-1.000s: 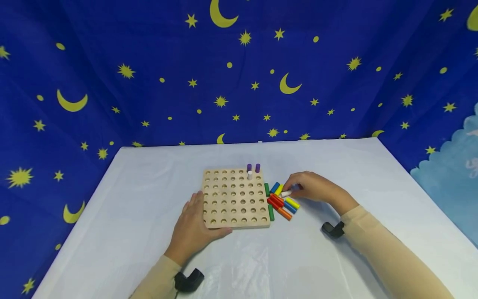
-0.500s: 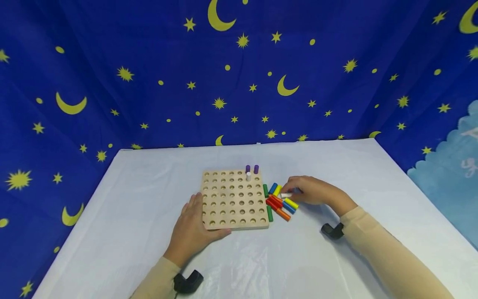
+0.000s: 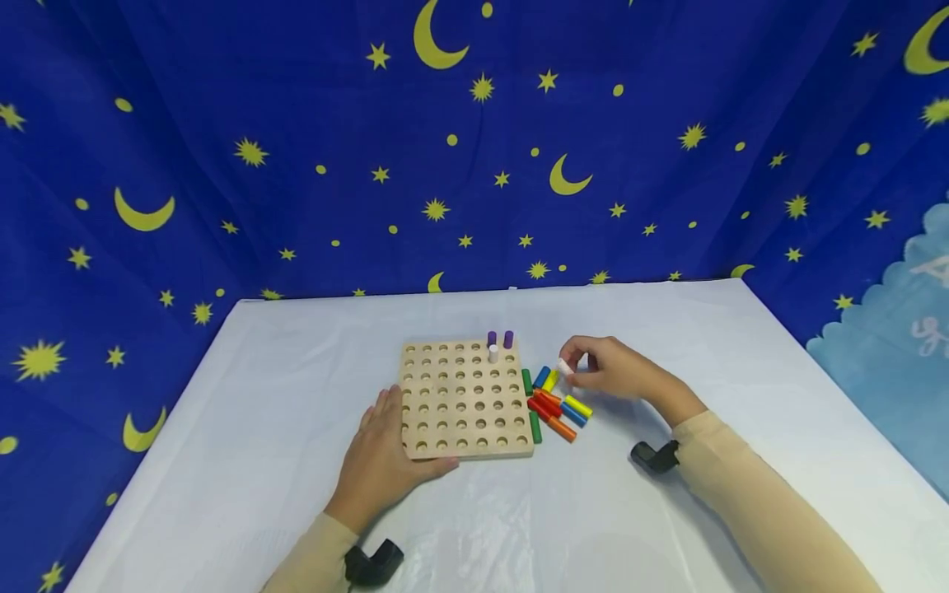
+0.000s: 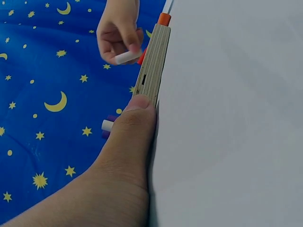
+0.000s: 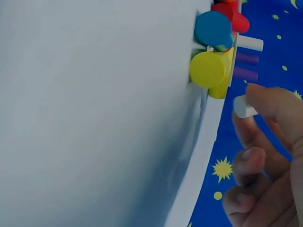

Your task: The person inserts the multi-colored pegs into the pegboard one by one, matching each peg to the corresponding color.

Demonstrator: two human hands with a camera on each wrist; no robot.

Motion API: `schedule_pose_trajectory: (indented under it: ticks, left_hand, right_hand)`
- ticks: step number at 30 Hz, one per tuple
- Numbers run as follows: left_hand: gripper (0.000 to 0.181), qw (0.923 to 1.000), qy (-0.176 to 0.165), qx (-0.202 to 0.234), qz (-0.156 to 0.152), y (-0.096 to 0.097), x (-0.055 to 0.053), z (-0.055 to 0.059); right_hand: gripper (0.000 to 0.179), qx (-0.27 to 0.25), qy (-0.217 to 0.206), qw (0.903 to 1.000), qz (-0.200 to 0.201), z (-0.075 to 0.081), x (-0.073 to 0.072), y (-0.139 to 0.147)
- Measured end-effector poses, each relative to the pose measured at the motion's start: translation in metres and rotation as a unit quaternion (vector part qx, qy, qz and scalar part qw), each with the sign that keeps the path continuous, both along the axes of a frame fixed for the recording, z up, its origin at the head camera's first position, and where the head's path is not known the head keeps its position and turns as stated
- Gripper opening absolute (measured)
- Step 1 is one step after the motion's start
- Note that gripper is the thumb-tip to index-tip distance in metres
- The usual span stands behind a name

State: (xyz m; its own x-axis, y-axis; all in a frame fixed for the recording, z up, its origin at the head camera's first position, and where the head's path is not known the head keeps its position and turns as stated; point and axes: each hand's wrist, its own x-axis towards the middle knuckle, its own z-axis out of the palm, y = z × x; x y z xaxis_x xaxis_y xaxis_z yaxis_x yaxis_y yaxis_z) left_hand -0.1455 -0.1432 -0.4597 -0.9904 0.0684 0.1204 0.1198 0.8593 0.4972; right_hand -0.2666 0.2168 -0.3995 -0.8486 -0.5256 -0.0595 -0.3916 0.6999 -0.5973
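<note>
A square wooden pegboard (image 3: pixel 460 395) with rows of round holes lies on the white table. My left hand (image 3: pixel 381 461) rests against its near left corner, fingers straight along the left edge and thumb (image 4: pixel 135 125) against the front edge. In my right hand (image 3: pixel 611 368), a white peg (image 5: pixel 242 107) is pinched between thumb and fingertips, tilted and raised above the loose pegs. Two purple pegs (image 3: pixel 508 339) and a white peg (image 3: pixel 493 354) stand upright in holes at the board's far right.
Loose pegs lie along the board's right side: green (image 3: pixel 535 427), red (image 3: pixel 545 403), orange (image 3: pixel 562 428), blue (image 3: pixel 574 414) and yellow (image 3: pixel 578 406), several in all. Behind the table (image 3: pixel 311 329) hangs a blue cloth (image 3: pixel 334 198) with moons and stars.
The white peg lay low among the loose pegs under my right fingers; now it is lifted and turned more upright. My left hand stays at the board's corner.
</note>
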Motion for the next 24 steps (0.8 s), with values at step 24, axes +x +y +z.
schedule_pose_trajectory:
  ticks: [24]
  left_hand:
    - [0.142,1.0,-0.007,-0.004,0.001,0.001,0.0,0.003]
  right_hand:
    - [0.02,-0.068,0.013,0.997,-0.036,-0.005,-0.038,-0.067]
